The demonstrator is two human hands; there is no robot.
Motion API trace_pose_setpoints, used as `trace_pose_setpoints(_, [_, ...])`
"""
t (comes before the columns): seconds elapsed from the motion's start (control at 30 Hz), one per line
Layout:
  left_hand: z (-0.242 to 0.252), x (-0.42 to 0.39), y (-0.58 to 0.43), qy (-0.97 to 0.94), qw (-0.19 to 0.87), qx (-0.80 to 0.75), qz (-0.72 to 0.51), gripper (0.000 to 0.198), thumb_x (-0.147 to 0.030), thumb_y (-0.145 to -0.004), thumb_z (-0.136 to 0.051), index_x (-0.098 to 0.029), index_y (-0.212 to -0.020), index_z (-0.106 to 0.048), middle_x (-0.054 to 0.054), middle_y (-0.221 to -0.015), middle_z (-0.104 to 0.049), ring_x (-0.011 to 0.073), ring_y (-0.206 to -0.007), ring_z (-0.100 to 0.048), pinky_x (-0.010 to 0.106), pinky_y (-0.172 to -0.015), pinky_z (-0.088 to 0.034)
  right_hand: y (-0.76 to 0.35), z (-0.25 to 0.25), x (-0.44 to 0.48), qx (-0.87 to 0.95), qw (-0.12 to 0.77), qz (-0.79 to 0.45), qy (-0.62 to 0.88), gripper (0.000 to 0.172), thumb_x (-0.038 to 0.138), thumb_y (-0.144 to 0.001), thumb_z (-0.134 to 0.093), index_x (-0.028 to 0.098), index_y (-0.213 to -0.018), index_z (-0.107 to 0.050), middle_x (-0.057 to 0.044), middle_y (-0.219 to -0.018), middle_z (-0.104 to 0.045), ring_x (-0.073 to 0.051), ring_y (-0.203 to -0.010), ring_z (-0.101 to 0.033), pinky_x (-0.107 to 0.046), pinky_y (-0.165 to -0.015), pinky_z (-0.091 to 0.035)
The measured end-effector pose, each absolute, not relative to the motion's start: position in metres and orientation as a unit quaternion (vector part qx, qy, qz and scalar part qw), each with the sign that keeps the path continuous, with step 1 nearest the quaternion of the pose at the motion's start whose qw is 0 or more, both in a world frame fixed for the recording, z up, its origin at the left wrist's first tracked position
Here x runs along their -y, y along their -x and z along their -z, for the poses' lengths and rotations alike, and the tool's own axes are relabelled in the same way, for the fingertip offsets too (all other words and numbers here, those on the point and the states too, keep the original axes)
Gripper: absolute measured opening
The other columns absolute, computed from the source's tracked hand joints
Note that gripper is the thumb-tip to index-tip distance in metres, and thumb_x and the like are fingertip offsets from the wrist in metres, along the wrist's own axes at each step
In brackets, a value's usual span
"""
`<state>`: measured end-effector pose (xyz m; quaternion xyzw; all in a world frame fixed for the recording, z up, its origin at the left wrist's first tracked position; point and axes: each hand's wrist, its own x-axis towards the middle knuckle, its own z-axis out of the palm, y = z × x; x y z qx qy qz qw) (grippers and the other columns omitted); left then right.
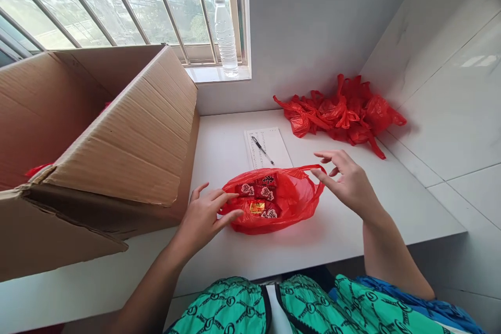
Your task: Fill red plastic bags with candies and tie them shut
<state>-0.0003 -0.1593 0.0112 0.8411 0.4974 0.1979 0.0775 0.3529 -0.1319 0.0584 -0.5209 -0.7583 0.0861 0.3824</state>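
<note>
A red plastic bag [270, 226] lies on the white counter before me, its mouth spread wide. Inside it are several small dark red boxes [267, 192] with pink heart labels and dark lettering, and a gold-and-red packet [257, 206] near the front. At the bag's left rim is my left hand [203, 215], fingers spread, with thumb and fingertips over the edge. My right hand [346, 183] is beside the right handle loop, thumb and fingers apart; its thumb tip is against or very near the loop.
A tall open cardboard box [133, 135] stands at the left with bits of red inside. Behind the bag lie a sheet of paper [279, 146] and a pen [262, 150]. Crumpled red bags [344, 112] are heaped back right. A clear bottle [226, 42] stands on the windowsill.
</note>
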Motion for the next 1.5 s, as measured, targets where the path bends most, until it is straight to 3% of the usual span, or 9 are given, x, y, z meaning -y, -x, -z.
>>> trace_pose_setpoints(0.2, [-0.019, 0.171, 0.003, -0.864, 0.037, -0.475, -0.164, 0.014, -0.031, -0.095, -0.055, -0.026, -0.099, -0.067, 0.000, -0.096, -0.070, 0.0181, -0.087, -0.066, 0.046, -0.105, -0.033, -0.374, -0.066, 0.124, 0.784, 0.239, -0.152, 0.552, 0.028, 0.050, -0.092, -0.057, 0.024, -0.097, -0.066, -0.003, -0.088, -0.067, -0.020, -0.074, -0.061, -0.033, -0.065, -0.050])
trace_pose_setpoints(0.33, [-0.055, 0.180, 0.000, -0.846, 0.014, -0.474, -0.246, 0.014, -0.026, -0.094, -0.054, -0.026, -0.092, -0.068, -0.002, -0.083, -0.068, 0.0166, -0.079, -0.062, 0.040, -0.095, -0.040, -0.374, -0.100, 0.122, 0.782, 0.330, -0.249, 0.466, 0.026, 0.049, -0.086, -0.067, 0.023, -0.082, -0.063, -0.002, -0.083, -0.064, -0.018, -0.077, -0.060, -0.032, -0.070, -0.050])
trace_pose_setpoints(0.5, [-0.098, 0.178, -0.013, -0.684, 0.154, -0.450, -0.553, 0.012, -0.026, -0.091, -0.059, -0.026, -0.101, -0.067, 0.000, -0.082, -0.066, 0.0139, -0.069, -0.060, 0.027, -0.063, -0.050, -0.347, -0.133, 0.108, 0.725, 0.503, -0.327, 0.338, 0.029, 0.051, -0.085, -0.066, 0.025, -0.077, -0.055, -0.004, -0.108, -0.063, -0.025, -0.108, -0.060, -0.041, -0.086, -0.054])
trace_pose_setpoints(0.7, [-0.129, 0.137, -0.035, -0.520, 0.300, -0.306, -0.739, 0.014, -0.018, -0.086, -0.056, -0.019, -0.093, -0.068, 0.004, -0.091, -0.065, 0.0133, -0.080, -0.061, 0.025, -0.070, -0.051, -0.299, -0.140, 0.090, 0.674, 0.581, -0.373, 0.262, 0.028, 0.056, -0.091, -0.052, 0.028, -0.093, -0.052, -0.004, -0.107, -0.062, -0.023, -0.105, -0.063, -0.044, -0.089, -0.055])
trace_pose_setpoints(0.97, [-0.132, 0.123, -0.037, -0.641, -0.048, -0.340, -0.687, 0.022, -0.018, -0.084, -0.068, -0.023, -0.105, -0.067, 0.004, -0.100, -0.066, 0.0197, -0.099, -0.063, 0.039, -0.092, -0.053, -0.284, -0.132, 0.085, 0.646, 0.604, -0.410, 0.224, 0.030, 0.044, -0.089, -0.063, 0.028, -0.114, -0.057, 0.000, -0.089, -0.056, -0.013, -0.074, -0.059, -0.035, -0.079, -0.058])
trace_pose_setpoints(1.07, [-0.125, 0.118, -0.036, -0.663, 0.023, -0.323, -0.675, 0.023, -0.018, -0.087, -0.066, -0.022, -0.110, -0.064, 0.005, -0.103, -0.065, 0.0196, -0.098, -0.066, 0.038, -0.088, -0.057, -0.293, -0.135, 0.086, 0.685, 0.580, -0.365, 0.248, 0.032, 0.045, -0.089, -0.064, 0.027, -0.114, -0.058, -0.003, -0.098, -0.061, -0.016, -0.087, -0.063, -0.039, -0.089, -0.055])
trace_pose_setpoints(1.2, [-0.118, 0.109, -0.023, -0.668, 0.074, -0.348, -0.653, 0.029, -0.023, -0.090, -0.065, -0.026, -0.118, -0.061, 0.004, -0.101, -0.065, 0.0197, -0.098, -0.067, 0.039, -0.091, -0.057, -0.318, -0.143, 0.099, 0.790, 0.435, -0.279, 0.329, 0.064, 0.054, -0.081, -0.071, 0.029, -0.136, -0.049, -0.010, -0.132, -0.057, -0.029, -0.122, -0.055, -0.050, -0.105, -0.045])
trace_pose_setpoints(1.37, [-0.119, 0.114, 0.009, -0.760, 0.155, -0.374, -0.508, 0.067, -0.062, -0.092, -0.047, -0.031, -0.150, -0.034, 0.013, -0.138, -0.053, 0.0291, -0.127, -0.052, 0.049, -0.104, -0.047, -0.315, -0.136, 0.121, 0.869, 0.250, -0.182, 0.385, 0.096, 0.058, -0.072, -0.077, 0.028, -0.152, -0.032, -0.013, -0.153, -0.040, -0.037, -0.140, -0.038, -0.057, -0.112, -0.037])
trace_pose_setpoints(1.5, [-0.112, 0.120, 0.018, -0.810, 0.170, -0.439, -0.348, 0.099, -0.067, -0.078, -0.065, -0.032, -0.156, -0.014, 0.015, -0.153, -0.038, 0.0345, -0.133, -0.048, 0.044, -0.099, -0.051, -0.284, -0.129, 0.122, 0.888, 0.248, -0.173, 0.345, 0.066, 0.051, -0.087, -0.065, 0.026, -0.144, -0.045, -0.013, -0.150, -0.045, -0.034, -0.137, -0.042, -0.053, -0.111, -0.039])
